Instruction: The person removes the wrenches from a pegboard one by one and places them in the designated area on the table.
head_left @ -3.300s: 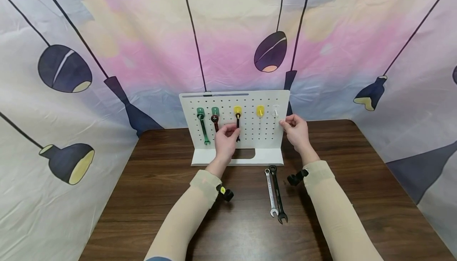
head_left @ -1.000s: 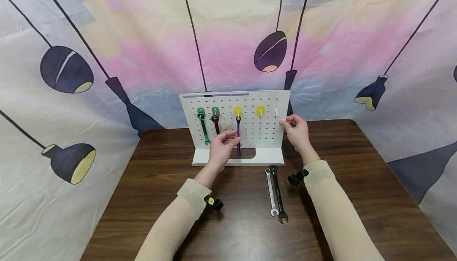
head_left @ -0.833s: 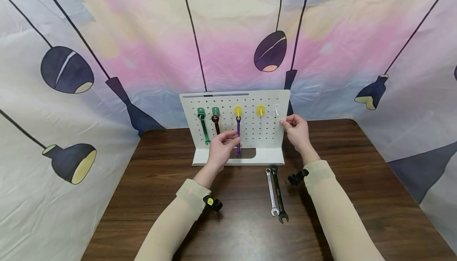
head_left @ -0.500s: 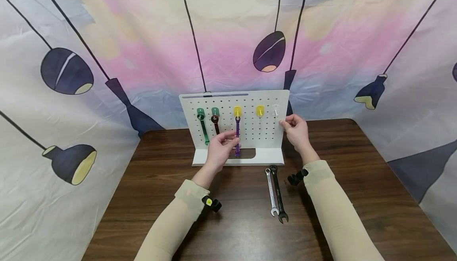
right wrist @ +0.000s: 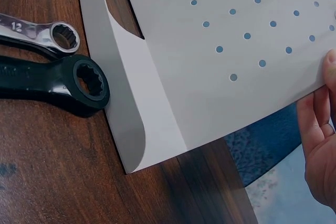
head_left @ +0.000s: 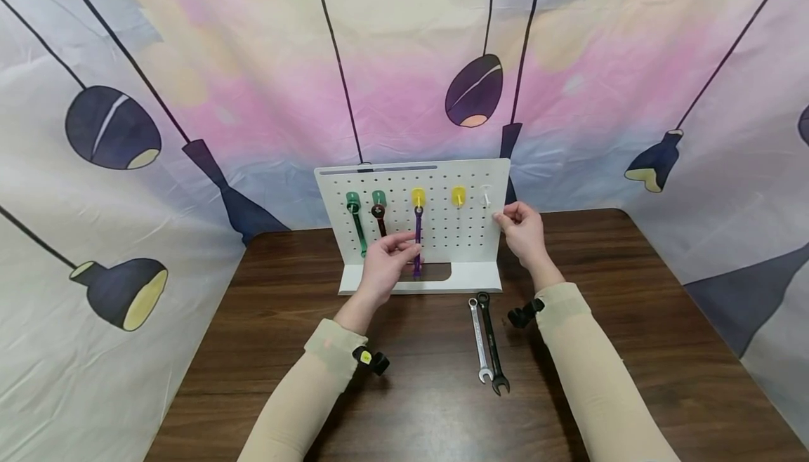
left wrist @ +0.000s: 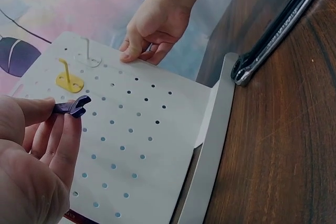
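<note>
My left hand (head_left: 382, 267) pinches a purple combination wrench (head_left: 418, 226) between thumb and fingers, its ring end up at a yellow hook (head_left: 418, 196) on the white pegboard (head_left: 442, 236). Whether the ring still sits on that hook, I cannot tell. In the left wrist view the wrench's open end (left wrist: 76, 106) sticks out past the fingertips. My right hand (head_left: 526, 237) grips the pegboard's right edge with thumb and fingers. A green wrench (head_left: 358, 229) and a dark red wrench (head_left: 379, 218) hang on green hooks at left; the hand hides the red one's lower part.
A silver wrench (head_left: 478, 341) and a black ratcheting wrench (head_left: 491, 342) lie side by side on the brown table (head_left: 404, 406), before the board's base. A second yellow hook (head_left: 458, 196) and a clear hook (head_left: 486, 196) are bare. A patterned cloth (head_left: 404, 62) hangs behind.
Since the oldest frame, my left hand has come down and slightly left with the wrench, whose lower end now hangs lower, before the base opening. The right hand keeps its hold.
</note>
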